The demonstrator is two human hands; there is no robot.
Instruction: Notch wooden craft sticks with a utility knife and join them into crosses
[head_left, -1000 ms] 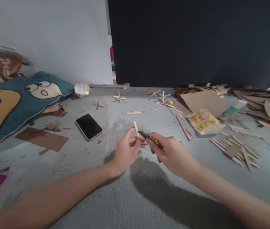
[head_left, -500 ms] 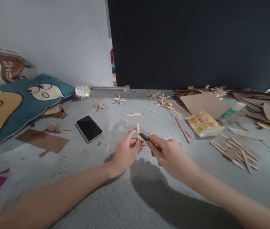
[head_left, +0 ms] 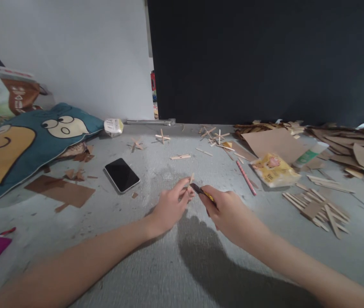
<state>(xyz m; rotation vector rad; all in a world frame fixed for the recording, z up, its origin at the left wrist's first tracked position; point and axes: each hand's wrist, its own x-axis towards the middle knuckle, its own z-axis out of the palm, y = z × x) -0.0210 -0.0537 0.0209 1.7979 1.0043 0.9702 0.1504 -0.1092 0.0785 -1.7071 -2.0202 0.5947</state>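
Observation:
Pinched in my left hand (head_left: 171, 208) is a short wooden craft stick (head_left: 192, 177), its upper end poking out past the fingertips. My right hand (head_left: 228, 209) is wrapped round a utility knife (head_left: 205, 194) with a black and yellow handle. The knife's dark tip points left and meets the stick at my left fingertips; whether it cuts into the wood is too small to tell. Just beyond my hands a craft stick with a dark mark (head_left: 180, 157) lies flat. Small crosses of joined sticks, one of them here (head_left: 162, 137), stand farther back.
Left of my hands lie a phone (head_left: 122, 175), brown cardboard (head_left: 60, 190) and a blue cushion (head_left: 50, 141). To the right are a pink pencil (head_left: 246, 177), a yellow packet (head_left: 275, 171), a glue tube (head_left: 310, 155) and a pile of craft sticks (head_left: 318, 207). A dark panel (head_left: 265, 60) rises behind.
The craft stick in my left hand has tipped to the right and shows less above the fingers. The knife has shifted slightly with it. The view has moved a little.

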